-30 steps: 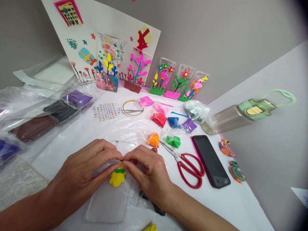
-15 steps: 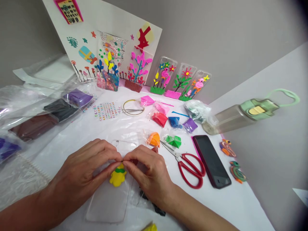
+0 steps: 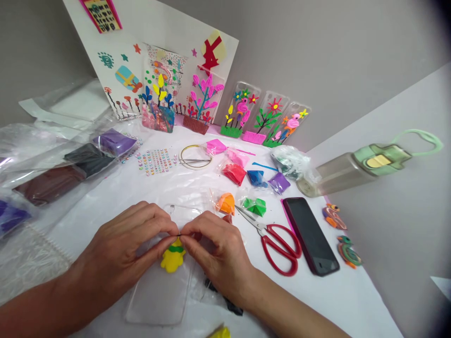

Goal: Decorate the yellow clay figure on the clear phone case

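Observation:
My left hand [image 3: 136, 239] and my right hand [image 3: 218, 244] meet fingertip to fingertip, thumbs and forefingers pinched together. Between them shows a tiny piece of dark clay [image 3: 179, 235], mostly covered by the fingertips. Just below the fingers is a yellow clay figure [image 3: 172, 262] with a green band at its neck; its top is hidden by the hands. The figure lies on a clear phone case [image 3: 157, 300], flat on the table. Beside my right wrist, partly under it, is black clay [image 3: 232, 306] in plastic wrap.
Red-handled scissors [image 3: 280, 249] and a phone [image 3: 311, 234] lie to the right, near a bottle [image 3: 347, 171]. Clay packets such as orange [image 3: 226, 203] and green [image 3: 255, 206] lie beyond. Decorated cases [image 3: 241, 110] stand at the back. Plastic-bagged clay [image 3: 51, 183] fills the left.
Both hands keep the same pinch over the yellow figure, with hardly any movement. The view has shifted very slightly.

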`<state>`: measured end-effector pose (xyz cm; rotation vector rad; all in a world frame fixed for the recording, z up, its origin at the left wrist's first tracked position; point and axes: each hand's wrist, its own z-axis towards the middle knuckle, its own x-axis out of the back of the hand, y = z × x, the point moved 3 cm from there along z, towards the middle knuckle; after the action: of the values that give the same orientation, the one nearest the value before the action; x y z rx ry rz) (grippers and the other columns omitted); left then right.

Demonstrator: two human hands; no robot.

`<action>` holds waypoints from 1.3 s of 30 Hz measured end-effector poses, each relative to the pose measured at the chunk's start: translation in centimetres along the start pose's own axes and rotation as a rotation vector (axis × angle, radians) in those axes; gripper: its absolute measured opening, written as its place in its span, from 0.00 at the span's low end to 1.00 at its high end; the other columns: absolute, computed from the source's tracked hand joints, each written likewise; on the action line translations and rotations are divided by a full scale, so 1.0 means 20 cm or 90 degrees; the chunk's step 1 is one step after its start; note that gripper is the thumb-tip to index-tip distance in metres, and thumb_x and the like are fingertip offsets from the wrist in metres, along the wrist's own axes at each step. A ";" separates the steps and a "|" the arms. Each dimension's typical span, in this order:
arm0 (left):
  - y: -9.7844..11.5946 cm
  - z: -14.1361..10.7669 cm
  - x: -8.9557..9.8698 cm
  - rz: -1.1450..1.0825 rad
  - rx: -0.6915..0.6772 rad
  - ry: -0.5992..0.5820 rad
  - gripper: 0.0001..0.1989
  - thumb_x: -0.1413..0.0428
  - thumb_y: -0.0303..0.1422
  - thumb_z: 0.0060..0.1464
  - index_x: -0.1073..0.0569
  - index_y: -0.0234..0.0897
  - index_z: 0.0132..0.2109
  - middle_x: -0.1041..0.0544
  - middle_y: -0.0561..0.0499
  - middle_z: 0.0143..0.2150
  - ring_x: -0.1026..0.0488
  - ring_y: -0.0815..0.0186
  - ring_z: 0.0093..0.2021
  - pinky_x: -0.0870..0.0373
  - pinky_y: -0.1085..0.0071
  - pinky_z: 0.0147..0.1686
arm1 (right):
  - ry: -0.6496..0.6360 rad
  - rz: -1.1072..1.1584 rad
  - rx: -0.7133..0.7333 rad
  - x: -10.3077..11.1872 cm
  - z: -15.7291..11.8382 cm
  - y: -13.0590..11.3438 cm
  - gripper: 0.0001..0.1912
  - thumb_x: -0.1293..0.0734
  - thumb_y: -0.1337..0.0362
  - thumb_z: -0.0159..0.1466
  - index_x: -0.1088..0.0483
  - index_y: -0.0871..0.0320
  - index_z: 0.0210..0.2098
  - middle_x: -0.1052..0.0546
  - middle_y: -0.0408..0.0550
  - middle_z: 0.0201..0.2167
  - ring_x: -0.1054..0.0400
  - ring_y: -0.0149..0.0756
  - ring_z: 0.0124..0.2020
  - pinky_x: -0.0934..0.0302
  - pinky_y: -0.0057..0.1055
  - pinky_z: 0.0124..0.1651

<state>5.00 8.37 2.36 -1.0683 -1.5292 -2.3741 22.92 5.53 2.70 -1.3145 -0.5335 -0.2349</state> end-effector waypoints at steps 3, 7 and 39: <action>-0.03 0.00 0.00 0.008 -0.015 -0.032 0.05 0.44 0.34 0.65 0.24 0.45 0.39 0.23 0.55 0.38 0.28 0.64 0.41 0.31 0.72 0.41 | -0.011 -0.005 -0.008 0.00 0.00 0.01 0.05 0.31 0.70 0.68 0.22 0.57 0.38 0.23 0.44 0.32 0.29 0.32 0.35 0.38 0.28 0.39; -0.08 -0.01 0.00 0.042 -0.080 -0.076 0.05 0.46 0.32 0.67 0.26 0.48 0.43 0.24 0.57 0.40 0.28 0.66 0.43 0.32 0.73 0.42 | -0.041 -0.025 -0.019 -0.01 -0.01 0.01 0.05 0.32 0.69 0.68 0.23 0.56 0.39 0.23 0.44 0.34 0.29 0.32 0.37 0.38 0.28 0.40; -0.07 -0.01 0.01 0.108 -0.099 -0.084 0.10 0.50 0.30 0.70 0.24 0.46 0.44 0.25 0.56 0.40 0.31 0.64 0.42 0.37 0.70 0.43 | -0.101 -0.152 -0.015 -0.02 0.00 0.00 0.09 0.36 0.70 0.70 0.23 0.56 0.41 0.23 0.48 0.39 0.31 0.40 0.43 0.36 0.36 0.45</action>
<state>4.14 8.81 1.42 -1.3541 -1.2484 -2.3790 22.65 5.39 2.53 -1.2982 -0.8256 -0.3358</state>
